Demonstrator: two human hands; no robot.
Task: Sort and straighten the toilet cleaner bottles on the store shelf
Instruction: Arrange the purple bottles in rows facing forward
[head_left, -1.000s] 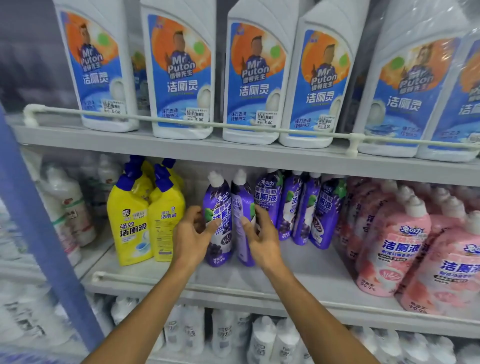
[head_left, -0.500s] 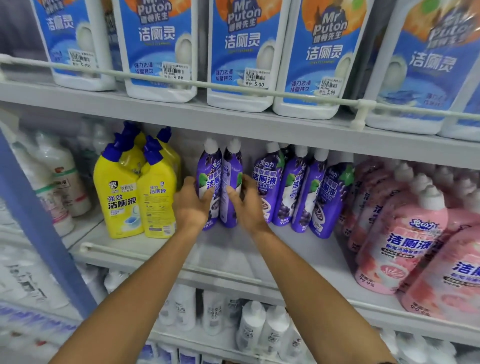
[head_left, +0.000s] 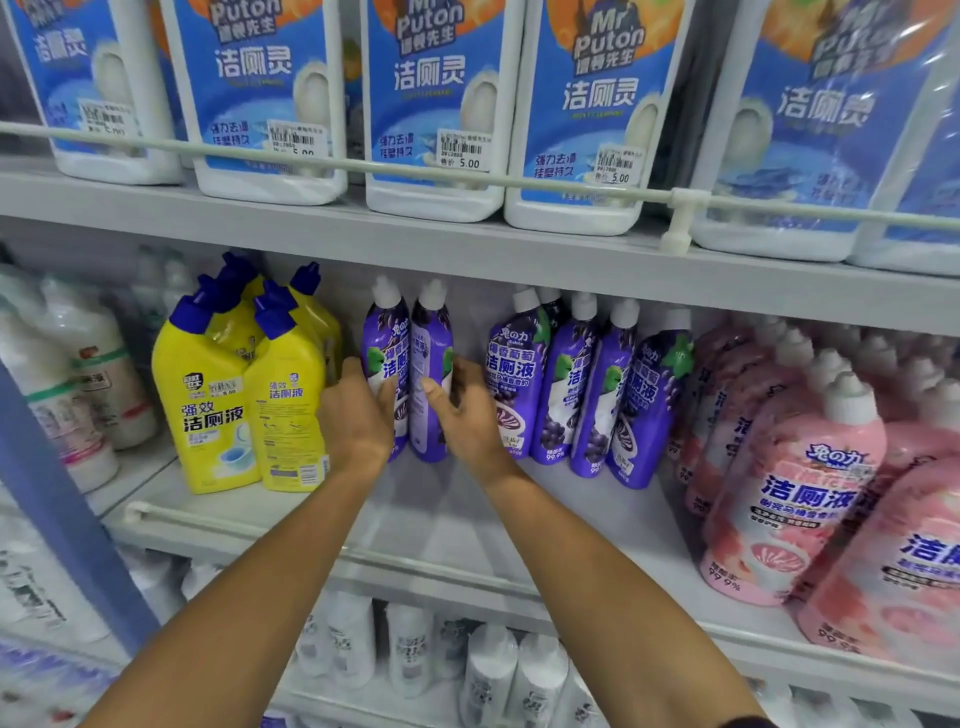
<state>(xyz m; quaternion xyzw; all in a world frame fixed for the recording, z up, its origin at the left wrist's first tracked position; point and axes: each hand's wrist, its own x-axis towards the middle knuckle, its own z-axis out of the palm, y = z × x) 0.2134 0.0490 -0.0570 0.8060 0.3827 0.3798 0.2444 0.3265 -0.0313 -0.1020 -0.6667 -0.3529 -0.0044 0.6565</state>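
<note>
mid-frame on the middle shelf (head_left: 467, 519), the left hand (head_left: 358, 421) grips one purple toilet cleaner bottle (head_left: 385, 358), the right hand (head_left: 465, 421) the second purple bottle (head_left: 432, 348); best twist labels forward, bases flat, beside the purple row (head_left: 571, 395).

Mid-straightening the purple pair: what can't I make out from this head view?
Head view only:
- Left purple bottle: lower front hidden by the left hand.
- Right purple bottle: right side hidden by the right hand.
- Blue-label bottles: caps cut off by the top edge.
- White bottles lowest down: labels too blurred to read.
</note>
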